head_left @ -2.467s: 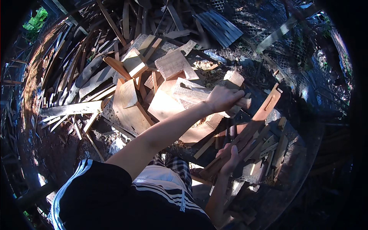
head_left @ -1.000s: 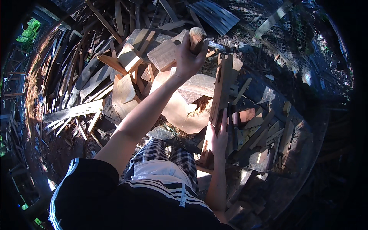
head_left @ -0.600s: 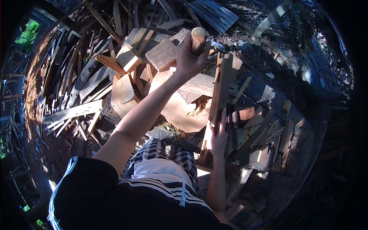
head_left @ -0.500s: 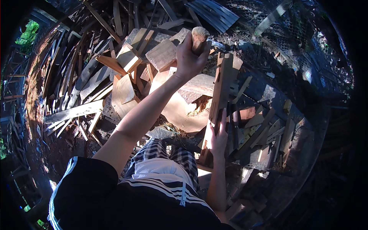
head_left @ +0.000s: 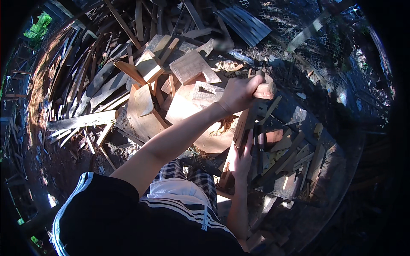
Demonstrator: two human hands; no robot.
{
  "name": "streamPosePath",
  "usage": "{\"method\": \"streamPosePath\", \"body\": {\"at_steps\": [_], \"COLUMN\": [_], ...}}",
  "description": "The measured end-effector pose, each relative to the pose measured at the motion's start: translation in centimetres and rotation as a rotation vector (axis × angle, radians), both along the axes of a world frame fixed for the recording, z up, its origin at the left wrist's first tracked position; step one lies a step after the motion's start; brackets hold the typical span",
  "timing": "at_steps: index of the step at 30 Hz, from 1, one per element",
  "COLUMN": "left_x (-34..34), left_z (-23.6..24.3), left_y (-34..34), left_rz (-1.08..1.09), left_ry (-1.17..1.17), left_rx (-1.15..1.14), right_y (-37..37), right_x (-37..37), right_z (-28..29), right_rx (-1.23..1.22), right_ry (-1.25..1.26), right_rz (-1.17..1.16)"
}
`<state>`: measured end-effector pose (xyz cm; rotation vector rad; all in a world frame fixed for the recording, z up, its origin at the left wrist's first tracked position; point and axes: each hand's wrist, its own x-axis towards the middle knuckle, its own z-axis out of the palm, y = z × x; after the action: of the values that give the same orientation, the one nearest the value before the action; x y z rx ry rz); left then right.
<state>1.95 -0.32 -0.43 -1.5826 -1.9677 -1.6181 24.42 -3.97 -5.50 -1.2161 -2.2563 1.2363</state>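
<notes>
In my left hand (head_left: 239, 94) is a short, thick wooden piece with a blunt rounded end (head_left: 265, 91), like a mallet or club. The fingers are closed around it, and most of it is hidden. It is over the far end of a long wooden beam (head_left: 240, 126) with slots cut along its face. My right hand (head_left: 241, 164) lies against the near part of this beam, fingers stretched out and apart. Under and beyond my left forearm is a pale, broad wooden block (head_left: 209, 143) with wood chips in a hollow.
Boards and offcuts (head_left: 106, 87) are heaped at the left. Several sawn blocks (head_left: 188, 66) stand beyond the pale block. To the right, narrow wood strips (head_left: 294, 158) lie around a reddish block (head_left: 274, 136). A corrugated sheet (head_left: 245, 24) and wire mesh (head_left: 292, 19) are at the back.
My left hand has come down and to the right with the wooden piece, from above the blocks to the beam's far end. My right hand stays against the beam.
</notes>
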Motion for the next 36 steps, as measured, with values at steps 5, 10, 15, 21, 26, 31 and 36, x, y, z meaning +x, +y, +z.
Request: {"method": "streamPosePath", "body": {"at_steps": [5, 10, 15, 21, 26, 31, 36], "left_x": [0.5, 0.9, 1.1, 0.9, 0.9, 0.8, 0.5], "left_z": [-0.1, -0.2, 0.0, 0.1, -0.5, -0.6, -1.5], "left_y": [-0.3, -0.2, -0.6, -0.2, 0.3, 0.7, 0.6], "left_rz": [0.002, -0.054, -0.048, -0.047, 0.028, 0.027, 0.041], "left_ry": [0.064, 0.130, 0.114, 0.076, 0.039, 0.051, 0.005], "left_rx": [-0.092, -0.139, -0.128, -0.111, -0.088, -0.080, -0.132], "right_y": [-0.4, -0.4, -0.3, -0.4, 1.3, 1.0, 0.9], "right_x": [-0.9, -0.9, -0.9, -0.6, -0.1, 0.8, 0.3], "right_z": [1.8, 3.0, 2.5, 2.3, 5.7, 10.7, 12.2], "right_rx": [-0.222, -0.142, -0.092, -0.018, 0.281, -0.137, 0.204], "right_ry": [-0.028, -0.061, -0.068, 0.012, 0.239, 0.711, 0.171], "right_rz": [-0.043, -0.009, 0.018, 0.012, -0.071, -0.412, -0.012]}}
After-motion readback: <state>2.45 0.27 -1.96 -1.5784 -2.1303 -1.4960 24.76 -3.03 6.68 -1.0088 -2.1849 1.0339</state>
